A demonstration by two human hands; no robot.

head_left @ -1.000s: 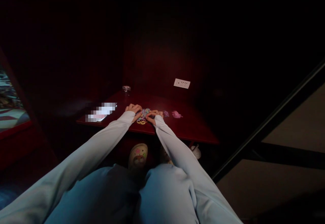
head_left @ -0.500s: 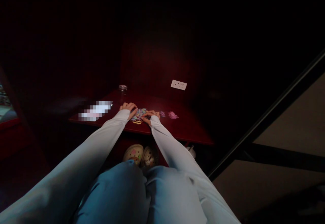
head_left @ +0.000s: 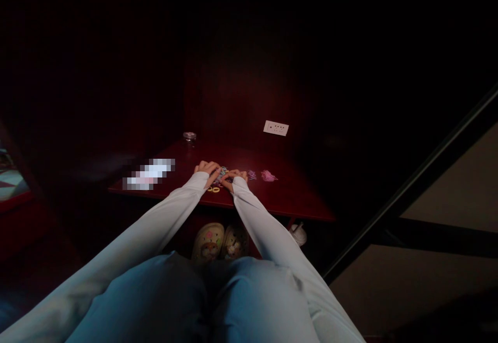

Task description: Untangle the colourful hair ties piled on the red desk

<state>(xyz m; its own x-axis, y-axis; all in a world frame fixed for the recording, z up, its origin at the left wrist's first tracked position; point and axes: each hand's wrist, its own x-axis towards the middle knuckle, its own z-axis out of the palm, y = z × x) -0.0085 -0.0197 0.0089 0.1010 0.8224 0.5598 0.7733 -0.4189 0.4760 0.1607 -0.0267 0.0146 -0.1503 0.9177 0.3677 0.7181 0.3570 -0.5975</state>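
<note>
Several small coloured bands form a mixed pile [head_left: 224,170] on the dark red table [head_left: 249,205], partly hidden by my hands. My left hand [head_left: 209,170] lies over the pile's left side, fingers bent. Against its right side is my right hand [head_left: 234,176], with thumb and fingers close together; what either hand grips is too small to tell. Yellow rings [head_left: 216,190] lie just in front of the pile. To the right of my right hand are a small purple heap [head_left: 252,175] and a pink heap [head_left: 268,176].
A clear jar [head_left: 189,138] stands at the back left of the table. Nearer on the left lies a blurred-out white item [head_left: 150,174]. A white socket plate [head_left: 276,128] is on the back wall. Beige clogs [head_left: 208,242] show below the table's front edge.
My left hand has moved right, over the pile and closer to my right hand, covering more of the bands. The whole view has shifted slightly.
</note>
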